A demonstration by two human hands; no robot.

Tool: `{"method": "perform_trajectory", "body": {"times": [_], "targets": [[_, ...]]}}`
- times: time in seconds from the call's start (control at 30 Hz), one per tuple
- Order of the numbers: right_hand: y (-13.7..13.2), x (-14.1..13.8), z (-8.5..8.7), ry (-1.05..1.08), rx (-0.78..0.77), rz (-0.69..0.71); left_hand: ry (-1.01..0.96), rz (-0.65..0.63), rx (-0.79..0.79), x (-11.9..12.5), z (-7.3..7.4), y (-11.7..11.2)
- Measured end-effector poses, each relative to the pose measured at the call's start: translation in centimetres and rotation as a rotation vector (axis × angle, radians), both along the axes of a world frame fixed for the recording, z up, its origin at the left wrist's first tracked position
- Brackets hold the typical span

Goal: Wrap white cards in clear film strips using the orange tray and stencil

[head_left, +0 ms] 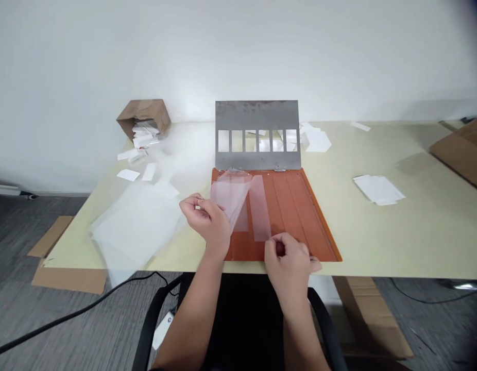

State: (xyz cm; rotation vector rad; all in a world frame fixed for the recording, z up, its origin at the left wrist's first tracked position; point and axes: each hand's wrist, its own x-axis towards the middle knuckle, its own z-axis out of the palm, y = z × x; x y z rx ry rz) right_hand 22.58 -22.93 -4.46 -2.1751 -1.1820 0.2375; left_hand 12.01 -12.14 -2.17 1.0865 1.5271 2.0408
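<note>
An orange-brown board [290, 216] with ridges and a raised rim lies on the table, hinged to an upright grey metal plate [257, 116] with a row of rectangular windows. My left hand [209, 219] is closed in a pinch at the board's left side, on a bunched translucent plastic film [233, 193] that fans out over the board. Flat on the board, a narrow translucent strip [260, 208] runs toward me. At its near end my right hand [290, 263] pinches the corner; the fingertips are partly hidden.
Large translucent sheets [136, 221] spread on the left, overhanging the table's front edge. Behind them a tipped cardboard box [146, 113] spills white pieces. White cards [378, 189] are stacked at right, more white pieces [316, 139] lie beside the plate, and a brown carton [462, 149] stands far right.
</note>
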Motion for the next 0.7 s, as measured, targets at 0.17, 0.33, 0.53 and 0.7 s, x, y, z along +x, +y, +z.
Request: {"method": "perform_trajectory", "body": {"times": [0.17,0.33,0.53,0.7], "targets": [[0.7,0.0,0.2,-0.011,-0.030,-0.012,-0.009,0.015,0.009,0.1,0.2,0.3],[1.1,-0.2,-0.1,-0.044,-0.040,-0.004,-0.022,0.045,0.039,0.8,1.0,1.0],[1.2,-0.4,-0.2,-0.069,-0.026,-0.011,-0.018,0.025,0.053,1.6,1.2,1.4],[1.4,-0.3,-0.3,-0.106,-0.033,-0.006,-0.036,-0.015,0.061,1.4,1.0,1.1]]}}
